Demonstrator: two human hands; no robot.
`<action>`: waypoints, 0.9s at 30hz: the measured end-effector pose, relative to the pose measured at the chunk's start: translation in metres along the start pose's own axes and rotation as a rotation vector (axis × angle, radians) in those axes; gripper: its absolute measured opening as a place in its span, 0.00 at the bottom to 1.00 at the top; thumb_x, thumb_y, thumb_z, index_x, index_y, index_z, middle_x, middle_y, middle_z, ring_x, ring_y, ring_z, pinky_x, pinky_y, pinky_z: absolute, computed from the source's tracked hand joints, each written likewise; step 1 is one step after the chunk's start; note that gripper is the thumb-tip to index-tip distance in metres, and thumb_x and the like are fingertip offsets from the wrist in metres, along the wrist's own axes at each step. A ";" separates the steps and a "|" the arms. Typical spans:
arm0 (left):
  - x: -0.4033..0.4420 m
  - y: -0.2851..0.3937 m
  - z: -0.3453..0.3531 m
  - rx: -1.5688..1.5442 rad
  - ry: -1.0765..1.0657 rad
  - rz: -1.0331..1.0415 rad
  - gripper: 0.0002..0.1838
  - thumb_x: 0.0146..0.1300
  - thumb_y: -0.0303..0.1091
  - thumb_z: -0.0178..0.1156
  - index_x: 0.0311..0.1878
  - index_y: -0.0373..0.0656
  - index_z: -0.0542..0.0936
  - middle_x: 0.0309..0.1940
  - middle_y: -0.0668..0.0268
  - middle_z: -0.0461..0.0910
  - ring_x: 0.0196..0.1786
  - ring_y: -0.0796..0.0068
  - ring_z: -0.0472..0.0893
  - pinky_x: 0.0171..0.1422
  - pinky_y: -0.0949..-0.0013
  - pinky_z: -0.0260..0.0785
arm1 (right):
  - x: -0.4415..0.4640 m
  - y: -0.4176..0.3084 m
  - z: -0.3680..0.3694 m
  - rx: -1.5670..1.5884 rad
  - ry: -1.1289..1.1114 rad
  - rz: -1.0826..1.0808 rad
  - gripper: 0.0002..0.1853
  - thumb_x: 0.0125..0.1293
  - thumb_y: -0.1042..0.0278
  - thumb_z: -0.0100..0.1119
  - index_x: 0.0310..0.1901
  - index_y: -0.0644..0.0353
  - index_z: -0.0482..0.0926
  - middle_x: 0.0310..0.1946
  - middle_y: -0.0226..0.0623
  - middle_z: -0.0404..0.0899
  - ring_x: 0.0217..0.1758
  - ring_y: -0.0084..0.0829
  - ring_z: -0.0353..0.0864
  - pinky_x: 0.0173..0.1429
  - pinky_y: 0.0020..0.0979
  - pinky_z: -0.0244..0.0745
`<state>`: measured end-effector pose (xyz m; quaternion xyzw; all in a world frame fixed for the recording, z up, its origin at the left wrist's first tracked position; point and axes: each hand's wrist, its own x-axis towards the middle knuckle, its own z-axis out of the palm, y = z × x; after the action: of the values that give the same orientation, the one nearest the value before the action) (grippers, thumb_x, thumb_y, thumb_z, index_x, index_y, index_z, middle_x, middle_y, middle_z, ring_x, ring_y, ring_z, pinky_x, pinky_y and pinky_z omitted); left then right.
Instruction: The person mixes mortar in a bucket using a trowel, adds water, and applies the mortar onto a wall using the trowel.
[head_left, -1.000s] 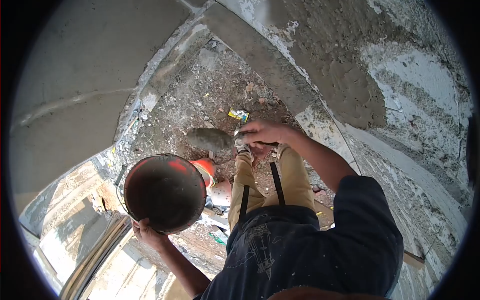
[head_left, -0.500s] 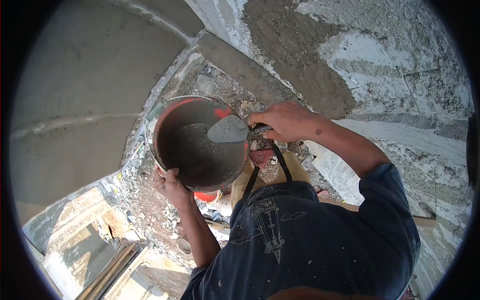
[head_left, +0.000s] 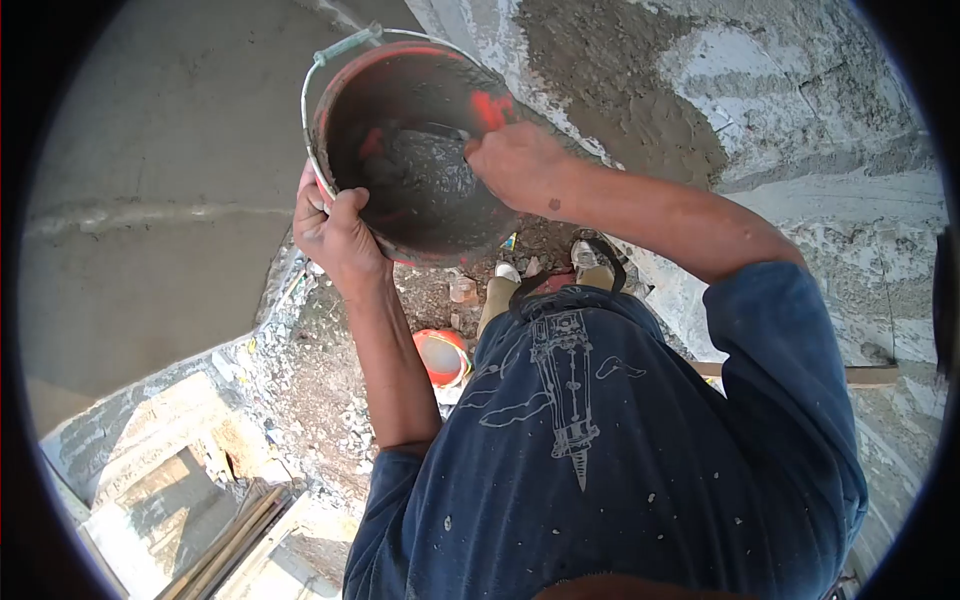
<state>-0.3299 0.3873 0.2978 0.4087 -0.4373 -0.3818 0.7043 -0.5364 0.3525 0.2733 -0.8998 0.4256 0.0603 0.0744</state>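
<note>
A red bucket (head_left: 400, 76), its inside smeared with grey mortar, is held up in front of me with its mouth facing the camera. My left hand (head_left: 342, 235) is closed on its rim at the lower left, thumb over the edge. Wet mortar (head_left: 430, 175) lies in the bottom. My right hand (head_left: 520, 168) reaches inside, closed around the handle of a trowel (head_left: 445, 131). Only a thin edge of the blade shows; the handle is hidden by my fingers. The wire bail (head_left: 304, 105) rests outside the far left of the rim.
Smooth grey plaster covers the wall (head_left: 150, 130) at left. Rough, partly coated masonry (head_left: 640, 90) rises at right. On the rubble ground stands a second red bucket (head_left: 440, 357) with grey contents. Long wooden poles (head_left: 225, 545) lie at lower left.
The bucket has been raised away from my body and tilted. My right hand has gone from beside the rim to inside it, taking the trowel down to the mortar. My left hand keeps its grip.
</note>
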 end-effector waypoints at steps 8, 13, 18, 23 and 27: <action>0.009 0.006 -0.064 0.023 0.003 -0.091 0.07 0.45 0.14 0.53 0.22 0.38 0.70 0.61 0.46 0.79 0.56 0.62 0.84 0.63 0.61 0.78 | 0.045 -0.071 -0.030 -0.040 0.282 -0.076 0.17 0.60 0.70 0.62 0.52 0.55 0.84 0.37 0.43 0.86 0.42 0.44 0.89 0.46 0.42 0.85; 0.007 0.012 -0.121 0.009 0.040 -0.142 0.05 0.42 0.16 0.55 0.22 0.36 0.70 0.58 0.47 0.80 0.55 0.65 0.82 0.63 0.63 0.75 | 0.066 -0.085 -0.047 -0.003 0.217 -0.082 0.15 0.59 0.70 0.63 0.48 0.56 0.86 0.37 0.41 0.87 0.43 0.42 0.90 0.44 0.39 0.85; 0.010 0.019 -0.145 0.130 0.054 -0.037 0.10 0.44 0.14 0.54 0.19 0.39 0.66 0.57 0.45 0.80 0.56 0.61 0.82 0.65 0.60 0.74 | 0.070 -0.164 0.015 0.015 0.322 -0.213 0.13 0.61 0.67 0.62 0.47 0.56 0.86 0.34 0.38 0.87 0.37 0.40 0.91 0.38 0.41 0.85; 0.014 0.032 -0.179 0.094 0.017 -0.046 0.09 0.43 0.16 0.54 0.18 0.39 0.66 0.58 0.43 0.79 0.59 0.59 0.82 0.66 0.57 0.74 | 0.095 -0.148 -0.033 0.015 0.157 -0.048 0.15 0.62 0.69 0.59 0.49 0.58 0.86 0.35 0.45 0.87 0.41 0.43 0.90 0.44 0.42 0.85; 0.028 0.036 -0.183 0.068 0.010 -0.020 0.07 0.45 0.16 0.55 0.22 0.38 0.69 0.58 0.48 0.80 0.54 0.64 0.83 0.63 0.64 0.75 | 0.111 -0.150 -0.009 0.107 -0.055 0.034 0.16 0.62 0.69 0.59 0.51 0.61 0.84 0.39 0.48 0.88 0.44 0.43 0.90 0.47 0.45 0.84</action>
<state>-0.1443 0.4202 0.2873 0.4385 -0.4425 -0.3717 0.6883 -0.3499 0.3608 0.2756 -0.8852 0.4413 0.0633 0.1330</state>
